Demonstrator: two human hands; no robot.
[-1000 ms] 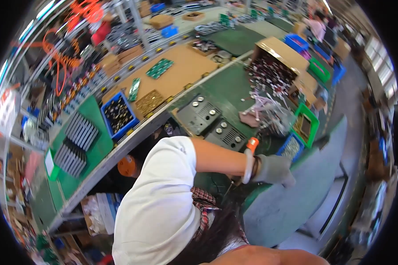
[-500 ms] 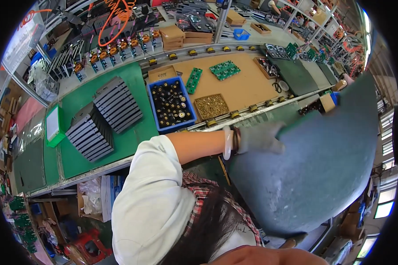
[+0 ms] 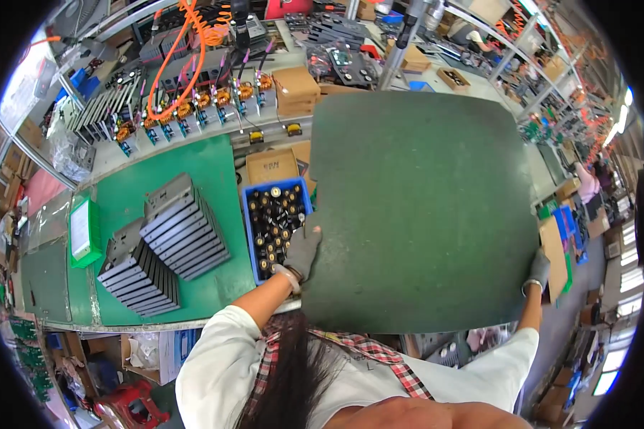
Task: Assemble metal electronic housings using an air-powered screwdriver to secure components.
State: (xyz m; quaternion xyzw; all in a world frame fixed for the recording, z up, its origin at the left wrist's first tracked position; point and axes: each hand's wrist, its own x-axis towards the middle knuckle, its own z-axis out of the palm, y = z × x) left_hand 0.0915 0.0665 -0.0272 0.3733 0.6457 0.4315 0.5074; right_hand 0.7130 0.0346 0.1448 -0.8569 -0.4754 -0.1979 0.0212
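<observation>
A large dark green rubber mat (image 3: pixel 422 214) is held out over the bench in front of me. My left hand (image 3: pixel 304 252), in a grey glove, grips its left edge with the thumb on top. On its right edge, my right hand (image 3: pixel 539 270), also gloved, is closed; its fingertips are hidden beneath the mat. Just beyond my left wrist stands a blue bin (image 3: pixel 251 236) of black knob-like parts with brass-coloured centres. The mat covers most of the work area to the bin's right.
Two stacks of grey metal panels (image 3: pixel 186 229) rest on the green bench top (image 3: pixel 218 168) at left, beside a green-framed tray (image 3: pixel 84 232). An open cardboard box (image 3: pixel 273 166) lies behind the bin. Copper-coil parts (image 3: pixel 186 111) line the back. An orange coiled hose (image 3: pixel 193 64) hangs overhead.
The mat has swung from my right side to lie spread out in front of me, hiding the circuit boards and the small-parts tray. Both gloved hands now show at its edges.
</observation>
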